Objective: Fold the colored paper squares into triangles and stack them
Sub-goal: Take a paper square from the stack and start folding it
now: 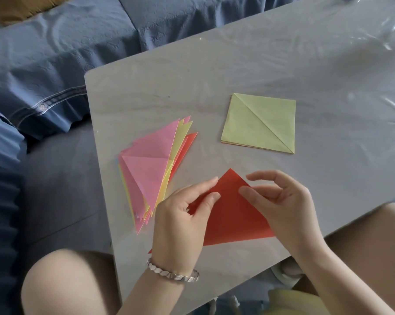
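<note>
Pinching the red paper [233,214], likely flimsy and crease-prone, by its edge, the left hand [180,214] steadies it while the right hand [280,201] thumb-presses it.

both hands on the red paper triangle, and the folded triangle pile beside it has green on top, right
No: the head view shows the pile of folded paper triangles topped by pink, not green. The left hand and right hand are on the red folded paper triangle.

One red triangle [233,219]; two piles [146,169] [260,123], sheets uncountable.
</note>
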`<state>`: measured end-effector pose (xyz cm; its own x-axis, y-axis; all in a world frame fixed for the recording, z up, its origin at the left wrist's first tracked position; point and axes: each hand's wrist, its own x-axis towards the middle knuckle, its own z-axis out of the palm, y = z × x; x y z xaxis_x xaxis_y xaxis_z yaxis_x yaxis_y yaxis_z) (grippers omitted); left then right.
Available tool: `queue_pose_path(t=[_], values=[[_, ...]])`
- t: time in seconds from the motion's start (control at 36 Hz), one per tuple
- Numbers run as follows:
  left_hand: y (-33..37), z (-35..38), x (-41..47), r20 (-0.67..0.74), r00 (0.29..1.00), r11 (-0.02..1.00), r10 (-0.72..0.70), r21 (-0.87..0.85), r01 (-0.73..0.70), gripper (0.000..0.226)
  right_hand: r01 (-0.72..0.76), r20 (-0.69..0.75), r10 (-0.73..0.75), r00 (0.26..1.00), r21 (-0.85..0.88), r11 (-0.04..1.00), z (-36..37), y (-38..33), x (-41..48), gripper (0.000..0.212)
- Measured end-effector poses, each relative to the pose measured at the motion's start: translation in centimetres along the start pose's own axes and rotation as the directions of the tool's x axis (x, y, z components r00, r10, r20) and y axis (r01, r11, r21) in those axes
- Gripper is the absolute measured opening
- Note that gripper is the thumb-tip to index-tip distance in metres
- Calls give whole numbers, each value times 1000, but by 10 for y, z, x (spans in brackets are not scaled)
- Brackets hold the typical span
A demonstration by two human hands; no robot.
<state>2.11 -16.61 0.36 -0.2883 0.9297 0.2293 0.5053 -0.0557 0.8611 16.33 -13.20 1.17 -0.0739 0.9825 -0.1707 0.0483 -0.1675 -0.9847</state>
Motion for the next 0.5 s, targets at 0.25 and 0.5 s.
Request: queue_pose_path(t=[0.25, 0.5], values=[[0, -1, 0, 9, 998, 998, 56, 32, -56, 31, 23, -7, -23, 1000, 65, 998, 1, -3, -3, 21], [6, -3, 4, 52, 999, 1000, -7, -23, 8, 27, 50, 5, -51, 999, 35, 998, -1, -5, -1, 22]])
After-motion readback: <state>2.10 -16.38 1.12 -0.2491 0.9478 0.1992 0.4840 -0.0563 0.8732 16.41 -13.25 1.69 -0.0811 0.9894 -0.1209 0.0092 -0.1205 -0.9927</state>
